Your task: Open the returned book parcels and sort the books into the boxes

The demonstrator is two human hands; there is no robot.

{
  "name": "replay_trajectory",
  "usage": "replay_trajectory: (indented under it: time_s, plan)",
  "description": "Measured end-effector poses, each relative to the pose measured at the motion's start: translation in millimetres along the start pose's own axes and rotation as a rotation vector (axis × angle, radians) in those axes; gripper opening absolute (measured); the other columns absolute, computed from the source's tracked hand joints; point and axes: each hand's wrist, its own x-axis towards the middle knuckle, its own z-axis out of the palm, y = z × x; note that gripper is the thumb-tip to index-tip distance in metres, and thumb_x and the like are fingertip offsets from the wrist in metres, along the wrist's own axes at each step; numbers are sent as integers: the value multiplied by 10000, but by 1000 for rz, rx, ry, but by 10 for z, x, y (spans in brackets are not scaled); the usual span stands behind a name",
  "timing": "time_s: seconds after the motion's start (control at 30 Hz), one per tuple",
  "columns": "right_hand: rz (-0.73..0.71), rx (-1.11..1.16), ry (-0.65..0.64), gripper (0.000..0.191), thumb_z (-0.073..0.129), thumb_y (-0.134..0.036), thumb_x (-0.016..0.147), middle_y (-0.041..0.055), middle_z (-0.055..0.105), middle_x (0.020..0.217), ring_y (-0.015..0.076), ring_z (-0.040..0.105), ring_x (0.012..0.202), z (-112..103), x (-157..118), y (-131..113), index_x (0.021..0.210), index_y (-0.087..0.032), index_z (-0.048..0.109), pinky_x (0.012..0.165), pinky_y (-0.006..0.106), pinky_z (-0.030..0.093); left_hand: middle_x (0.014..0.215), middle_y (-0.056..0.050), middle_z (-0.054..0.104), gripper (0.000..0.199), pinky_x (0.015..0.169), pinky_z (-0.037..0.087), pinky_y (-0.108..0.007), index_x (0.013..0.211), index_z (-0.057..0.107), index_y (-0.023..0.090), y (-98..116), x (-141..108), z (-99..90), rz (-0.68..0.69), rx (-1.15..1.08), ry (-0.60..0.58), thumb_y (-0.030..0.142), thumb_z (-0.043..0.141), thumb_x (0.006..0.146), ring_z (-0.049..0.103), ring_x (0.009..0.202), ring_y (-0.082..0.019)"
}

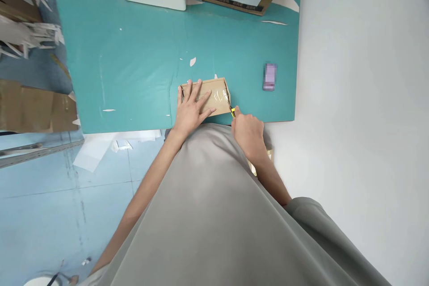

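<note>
The left hand (189, 111) lies flat on a box (219, 100) toward five o'clock on the table (134, 67); the right hand (248, 134) grips a knife (233, 112) at the box's four o'clock. Pushed too hard, it could skid toward nine o'clock, cutting the left hand.

One head-worn camera looks steeply down on the nearby table (134, 62)

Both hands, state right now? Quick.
Left hand: open, fingers spread on the cardboard box.
Right hand: closed, holding a yellow cutter at the box's right end.
</note>
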Motion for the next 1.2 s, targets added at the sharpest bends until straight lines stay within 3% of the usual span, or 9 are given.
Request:
replay_trajectory:
  time_s: [0.23, 0.37, 0.47, 0.53, 0.7, 0.83, 0.93, 1.1, 1.2]
  plan:
    - [30, 88, 127, 600, 322, -389, 1130, 195, 791, 972, 346, 765, 931, 50, 205, 47, 1682, -162, 382, 873, 464, 562, 1752, -57, 352, 607, 1338, 29, -673, 1503, 592, 344, 26, -10, -32, -12, -20, 21, 655, 606, 982, 138, 1676, -360]
    - [160, 176, 235, 602, 307, -405, 1139, 224, 774, 1089, 354, 766, 999, 373, 593, 265, 1683, -155, 367, 900, 461, 558, 1555, -103, 594, 392, 1297, 296, -599, 1207, 713, 264, -65, -180, -98, -177, -53, 272, 563, 500, 1069, 383, 1589, -321]
    - [216, 244, 218, 609, 337, -368, 1127, 283, 728, 1223, 352, 756, 1057, 760, 968, 488, 1674, -102, 358, 921, 457, 554, 1194, -113, 756, 436, 1158, 486, -519, 1154, 690, 240, -221, -343, -162, -396, -153, 452, 468, 319, 1131, 666, 1292, -267]
    - [228, 265, 157, 622, 416, -358, 1101, 314, 704, 1260, 358, 740, 1097, 1012, 1177, 627, 1643, -54, 392, 928, 446, 548, 1129, -103, 769, 403, 1099, 534, -488, 1343, 605, 223, -320, -436, -199, -436, -277, 409, 399, 323, 1116, 721, 1173, -241]
    - [204, 375, 75, 780, 591, -385, 1013, 369, 623, 1370, 389, 683, 1222, 1307, 1422, 883, 1642, 7, 347, 1027, 484, 511, 1532, -141, 592, 721, 1208, 454, -524, 1501, 478, 219, -410, -582, -183, -323, -415, 66, 327, 729, 833, 555, 1448, -306]
    - [-152, 668, -108, 1107, 857, -478, 795, 293, 506, 1573, 399, 568, 1408, 1195, 1390, 928, 1691, -140, 301, 1102, 503, 501, 1494, -113, 599, 725, 1223, 427, -546, 1423, 518, 251, -409, -606, -115, -373, -469, 26, 387, 831, 782, 569, 1419, -316]
    - [-363, 889, -146, 1098, 907, -561, 719, 202, 490, 1623, 360, 535, 1453, 1049, 1319, 834, 1629, -242, 383, 1109, 495, 516, 1412, -90, 636, 702, 1194, 458, -524, 1309, 563, 259, -446, -570, -115, -369, -506, 17, 424, 901, 716, 603, 1358, -317]
    - [-434, 887, -76, 942, 930, -592, 660, 155, 636, 1472, 327, 594, 1377, 877, 1263, 660, 1424, -229, 515, 1122, 483, 511, 1263, -67, 681, 672, 1109, 527, -480, 1165, 563, 253, -550, -502, -196, -338, -499, -44, 408, 947, 635, 666, 1217, -296]
    - [-302, 725, 42, 847, 916, -610, 670, 156, 695, 1363, 343, 663, 1246, 868, 1190, 574, 1327, -213, 557, 1053, 477, 540, 1211, -63, 677, 489, 1076, 541, -458, 1010, 556, 249, -576, -500, -202, -310, -399, 10, 402, 903, 702, 665, 1169, -273]
